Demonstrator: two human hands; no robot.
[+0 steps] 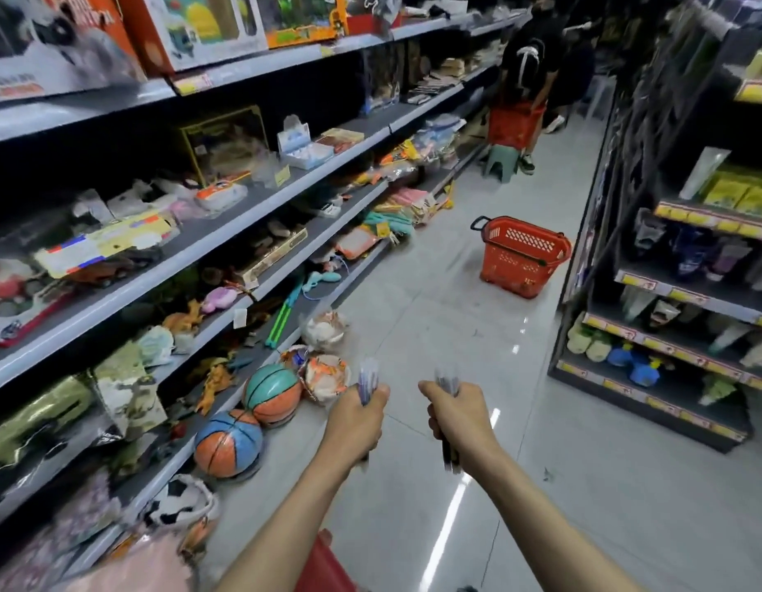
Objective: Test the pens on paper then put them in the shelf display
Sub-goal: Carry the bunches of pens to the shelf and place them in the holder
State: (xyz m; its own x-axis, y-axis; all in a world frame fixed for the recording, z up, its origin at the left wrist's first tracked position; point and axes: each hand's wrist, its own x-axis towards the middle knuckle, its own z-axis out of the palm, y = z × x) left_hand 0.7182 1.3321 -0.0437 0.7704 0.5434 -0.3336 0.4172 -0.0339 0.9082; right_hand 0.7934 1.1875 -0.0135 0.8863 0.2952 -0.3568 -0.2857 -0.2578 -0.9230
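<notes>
My left hand (pixel 357 420) grips a bunch of pens (pixel 367 378) upright, their blurred bluish tips sticking up above the fist. My right hand (pixel 458 414) grips a second bunch of pens (pixel 447 378), which shows above the fist and as dark barrels below it. Both hands are held out over the aisle floor, about a hand's width apart. No paper is in view, and I cannot pick out a pen display on the shelves.
Toy shelves (pixel 225 232) run along the left, with balls (pixel 271 393) on the floor at their foot. A red basket (pixel 522 256) stands mid-aisle. Another shelf unit (pixel 686 292) lines the right. People (pixel 531 66) with a second red basket stand far down the aisle.
</notes>
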